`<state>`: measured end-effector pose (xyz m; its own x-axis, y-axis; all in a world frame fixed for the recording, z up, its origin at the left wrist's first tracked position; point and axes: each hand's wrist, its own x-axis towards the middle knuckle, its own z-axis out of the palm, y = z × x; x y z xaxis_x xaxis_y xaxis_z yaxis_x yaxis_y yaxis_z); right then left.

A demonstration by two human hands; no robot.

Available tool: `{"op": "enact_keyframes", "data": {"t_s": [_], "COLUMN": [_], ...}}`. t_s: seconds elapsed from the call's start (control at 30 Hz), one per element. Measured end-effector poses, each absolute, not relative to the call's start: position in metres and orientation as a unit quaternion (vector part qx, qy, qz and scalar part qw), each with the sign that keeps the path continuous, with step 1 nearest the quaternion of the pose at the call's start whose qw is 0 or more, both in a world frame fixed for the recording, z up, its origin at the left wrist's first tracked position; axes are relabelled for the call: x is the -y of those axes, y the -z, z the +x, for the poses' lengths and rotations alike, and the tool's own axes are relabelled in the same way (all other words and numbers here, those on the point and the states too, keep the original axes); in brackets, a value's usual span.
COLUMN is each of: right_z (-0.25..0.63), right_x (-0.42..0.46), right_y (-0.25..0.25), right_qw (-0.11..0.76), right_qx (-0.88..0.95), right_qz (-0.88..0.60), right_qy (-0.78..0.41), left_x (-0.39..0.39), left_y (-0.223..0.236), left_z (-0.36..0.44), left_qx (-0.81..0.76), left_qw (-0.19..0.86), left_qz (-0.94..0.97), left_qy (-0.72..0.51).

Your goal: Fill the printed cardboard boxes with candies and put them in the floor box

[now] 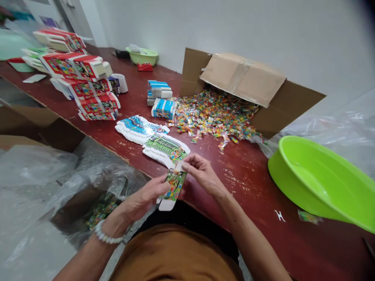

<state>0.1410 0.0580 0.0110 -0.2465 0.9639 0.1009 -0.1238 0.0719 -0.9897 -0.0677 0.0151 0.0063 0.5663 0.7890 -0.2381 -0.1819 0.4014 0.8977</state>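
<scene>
A small green printed candy box (175, 183) is between my hands at the front edge of the table. My left hand (155, 189) is wrapped round its left side, with a white end flap (166, 205) sticking out below. With thumb and forefinger, my right hand (202, 171) pinches the white flap at the box's upper end. Just beyond lies a fanned row of flat green cartons (166, 148), which overlaps a row of flat blue cartons (139, 127). What is inside the held box is hidden.
Wrapped candies (216, 113) spill from a tipped cardboard box (243, 76). Bundled blue cartons (164, 108) stand beside them. Red carton bundles (79, 66) are stacked at left. A green basin (310, 175) is at right. Below the table edge sits a plastic-lined box with packets (102, 212).
</scene>
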Motion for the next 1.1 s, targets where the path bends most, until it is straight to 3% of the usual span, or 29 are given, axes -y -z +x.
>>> {"op": "enact_keyframes", "data": {"t_s": [0.07,0.13,0.53,0.73,0.9,1.1], "right_z": [0.134,0.129,0.12,0.119,0.12,0.116], "right_x": [-0.049,-0.045,-0.022,-0.015,-0.022,-0.02], "right_y": [-0.015,-0.015,-0.023,-0.021,-0.019,-0.005], "right_qw": [0.472,0.466,0.485,0.425,0.48,0.525], "right_qx": [0.552,0.546,0.487,0.493,0.509,0.444], "right_qz": [-0.353,-0.341,-0.315,-0.339,-0.422,-0.425], "right_qy": [-0.589,-0.607,-0.655,-0.679,-0.577,-0.588], "left_x": [-0.007,0.001,0.009,0.005,0.0,0.009], "left_y": [-0.002,0.002,-0.001,-0.002,-0.003,-0.005], "left_z": [-0.059,-0.053,-0.045,-0.031,-0.035,-0.036], "left_qx": [-0.255,-0.242,-0.335,-0.428,-0.447,-0.454], "left_qw": [0.851,0.866,0.775,0.672,0.647,0.579], "left_qz": [0.38,0.346,0.403,0.428,0.423,0.403], "left_qy": [-0.257,-0.269,-0.355,-0.427,-0.449,-0.544]}}
